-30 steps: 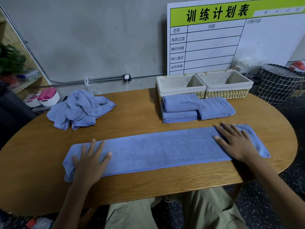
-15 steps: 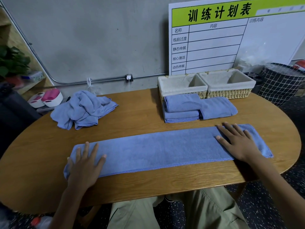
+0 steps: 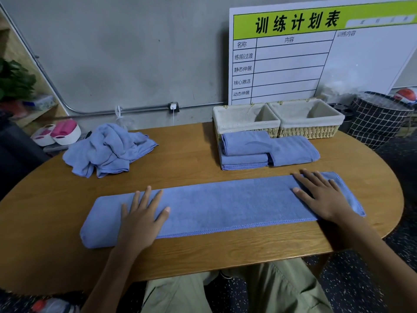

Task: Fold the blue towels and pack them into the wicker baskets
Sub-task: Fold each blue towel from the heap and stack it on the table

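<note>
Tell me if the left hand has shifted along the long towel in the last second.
Yes. The left hand slid rightward along the long towel, away from its left end; more of that end now shows.

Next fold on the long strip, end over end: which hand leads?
Probably the left hand. It lies flat near the long towel's rounded end, with clear tabletop beside it. The right hand also presses flat, nearer the folded stack, so it suits anchoring.
</note>
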